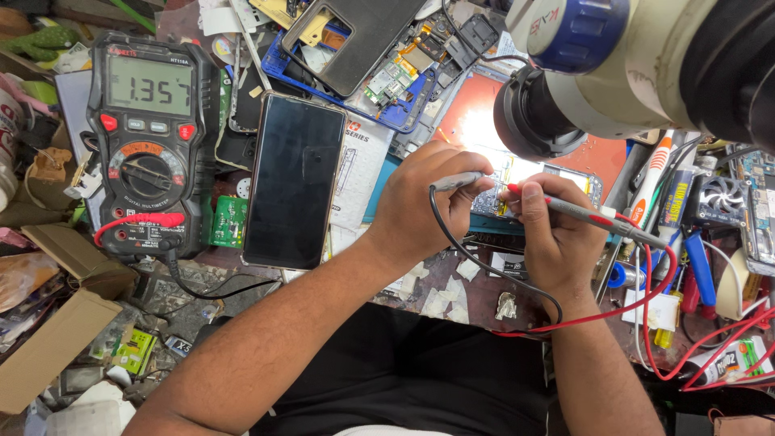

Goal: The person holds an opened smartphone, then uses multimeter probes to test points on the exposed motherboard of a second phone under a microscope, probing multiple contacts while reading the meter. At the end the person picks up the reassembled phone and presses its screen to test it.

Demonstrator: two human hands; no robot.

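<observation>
Probes are gripped one per hand: the left hand is closed around a grey-tipped black-lead probe, the right hand around a red probe. Both tips touch the opened phone board, lit under the microscope head at 1 o'clock. A dark-screened phone lies at 10 o'clock on the table. Farther left, a black multimeter shows a reading, its red and black leads plugged in.

grey multimeter screen left of a dark phone screen.
</observation>
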